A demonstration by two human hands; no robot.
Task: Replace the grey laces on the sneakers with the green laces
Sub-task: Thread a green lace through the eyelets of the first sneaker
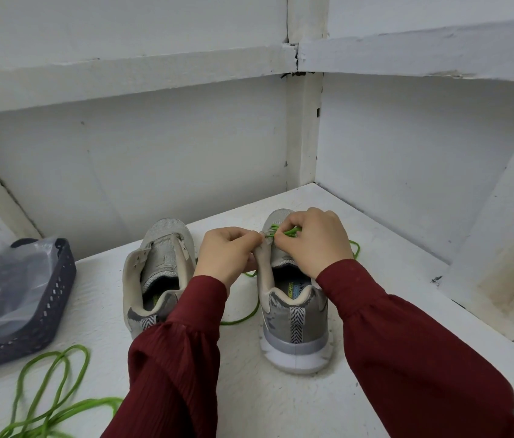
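**A:** What takes up most of the view?

**B:** A white painted bench (281, 406) set into a corner, with white walls (154, 169) at the far side and on the right. Two dark red sleeves (407, 343) reach in from the near edge towards the middle.

**A:** And on the bench?

**B:** Far to the left is a dark grey basket (50, 311) with a perforated wall, and a clear plastic bag (6, 279) lies in it. Right of the basket is the left-hand sneaker (161, 263). It is grey, with its heel near and its toe far, and the left sleeve partly covers the heel. The right-hand sneaker (293, 327) stands just beside it and points the same way.

**A:** Where are the hands?

**B:** Both are over the front of the right-hand sneaker, almost touching each other. The left hand (227, 251) has its fingers curled, and its grip pinches the left eyelet edge of that sneaker between thumb and forefinger. The right hand (315, 241) is curled too, with its grip closed on the green lace (290, 231).

**A:** How does that lace run?

**B:** It sits at the far eyelets of the right-hand sneaker, and a small loop pokes out between the right hand's fingers. One end trails down the bench between the two sneakers, and another curve shows to the right of the shoe.

**A:** Any other lace?

**B:** A second green lace (100, 403) lies loose in loops at the near left of the bench, in front of the basket.
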